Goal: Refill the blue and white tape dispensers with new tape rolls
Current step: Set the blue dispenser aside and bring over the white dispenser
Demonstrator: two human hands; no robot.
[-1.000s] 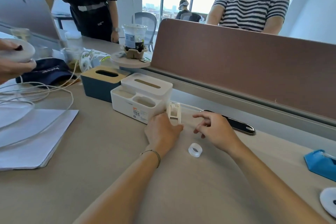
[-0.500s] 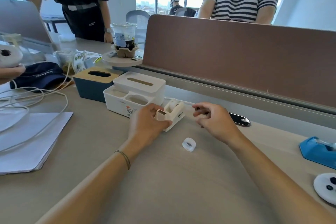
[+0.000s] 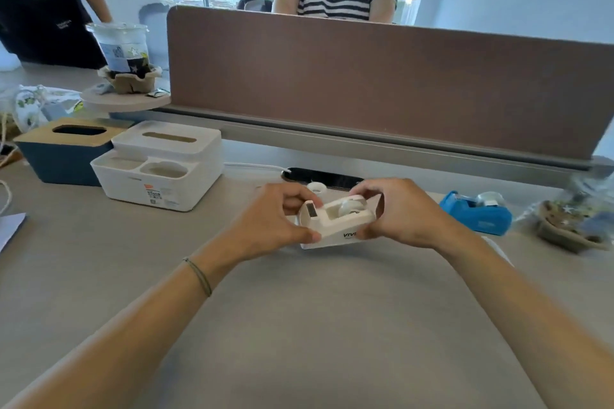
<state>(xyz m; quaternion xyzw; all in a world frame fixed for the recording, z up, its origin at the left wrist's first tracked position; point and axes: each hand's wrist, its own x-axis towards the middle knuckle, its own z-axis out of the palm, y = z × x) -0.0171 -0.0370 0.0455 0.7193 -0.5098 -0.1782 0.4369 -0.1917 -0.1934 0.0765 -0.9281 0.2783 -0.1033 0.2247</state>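
The white tape dispenser (image 3: 335,226) sits between the hands, left hand (image 3: 272,226) gripping its cutter end, right hand (image 3: 395,216) gripping its roll end; the blue tape dispenser (image 3: 475,214) rests on the desk (image 3: 299,325) right of it.

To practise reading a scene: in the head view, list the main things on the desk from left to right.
Dark blue tissue box → white organiser box → left hand → white tape dispenser → right hand → blue tape dispenser → cardboard cup tray.

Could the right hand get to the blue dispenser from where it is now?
Probably yes. The blue dispenser sits on the desk just beside the right hand with bare desk between them, but that hand and the left hand are both holding the white dispenser, so it must let go first.
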